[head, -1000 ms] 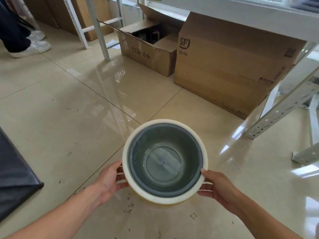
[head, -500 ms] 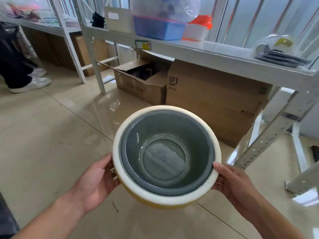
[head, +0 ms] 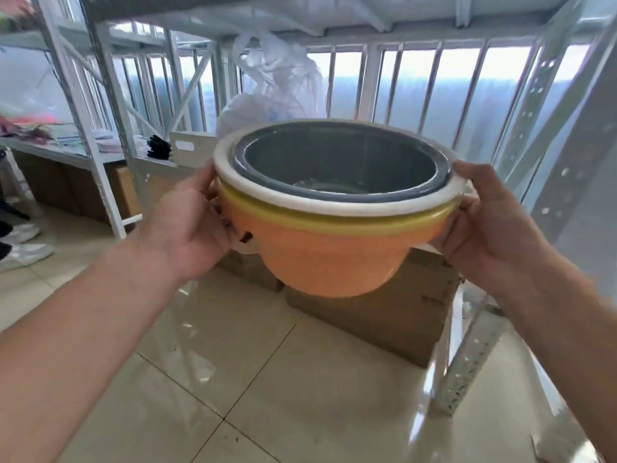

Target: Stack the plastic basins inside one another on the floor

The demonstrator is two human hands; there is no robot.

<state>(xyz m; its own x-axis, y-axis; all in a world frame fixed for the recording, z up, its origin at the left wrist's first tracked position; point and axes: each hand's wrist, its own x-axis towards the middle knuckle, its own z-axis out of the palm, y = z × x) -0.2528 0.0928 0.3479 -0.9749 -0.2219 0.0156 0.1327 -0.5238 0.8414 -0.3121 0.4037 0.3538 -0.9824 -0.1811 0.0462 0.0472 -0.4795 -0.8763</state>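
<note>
A nested stack of plastic basins (head: 334, 255) hangs in the air in front of me, well above the floor. The outermost basin is orange, with a yellow rim (head: 334, 222) just above it, then a white rim (head: 300, 198), and a grey basin (head: 334, 162) innermost. My left hand (head: 190, 228) grips the stack's left rim. At the opposite side my right hand (head: 484, 215) grips the right rim. The stack is held roughly level, tipped slightly toward me.
A white metal shelving rack (head: 100, 128) stands ahead, with cardboard boxes (head: 384, 315) on the floor beneath it. A white plastic bag (head: 277, 85) sits on the shelf behind the basins. Slanted rack posts (head: 474, 362) are at right. Someone's shoes (head: 23, 252) are at far left. Glossy tile floor (head: 267, 396) lies below.
Both hands have lifted the stacked basins from floor level up to chest height. The view has tilted up, so the basins' orange side now shows instead of their inside.
</note>
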